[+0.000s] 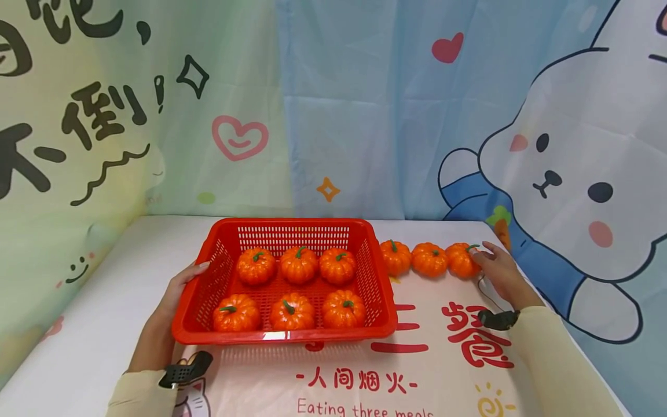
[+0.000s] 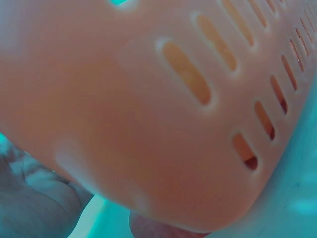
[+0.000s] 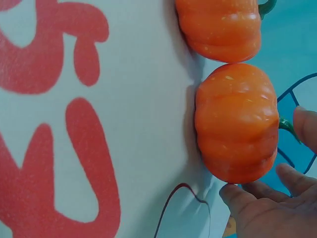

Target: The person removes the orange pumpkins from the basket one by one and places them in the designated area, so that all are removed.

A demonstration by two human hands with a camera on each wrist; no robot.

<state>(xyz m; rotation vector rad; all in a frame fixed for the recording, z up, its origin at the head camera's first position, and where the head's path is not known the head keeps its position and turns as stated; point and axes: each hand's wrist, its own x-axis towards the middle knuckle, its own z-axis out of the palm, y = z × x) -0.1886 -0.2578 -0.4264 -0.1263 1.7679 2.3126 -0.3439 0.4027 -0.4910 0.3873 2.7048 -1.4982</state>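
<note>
A red plastic basket (image 1: 385, 289) with slotted walls stands on the table, holding several small orange pumpkins (image 1: 298, 265) with green stems in a back and a front row. My left hand (image 1: 176, 292) grips its left side, thumb at the rim; in the left wrist view the basket wall (image 2: 143, 129) hides most of the fingers. To the basket's right, three more pumpkins form a row. At the rightmost pumpkin (image 1: 461, 262) is my right hand (image 1: 501, 275). In the right wrist view, its fingertips (image 3: 230, 193) touch or nearly touch that pumpkin's side, and the thumb is near the stem.
A printed cloth (image 1: 359, 399) with red characters covers the table. Behind hangs a cartoon curtain (image 1: 354, 116). Beside the right hand, a thin dark cord (image 3: 171, 201) curves over the cloth. Both wrists wear a black device (image 1: 187, 369).
</note>
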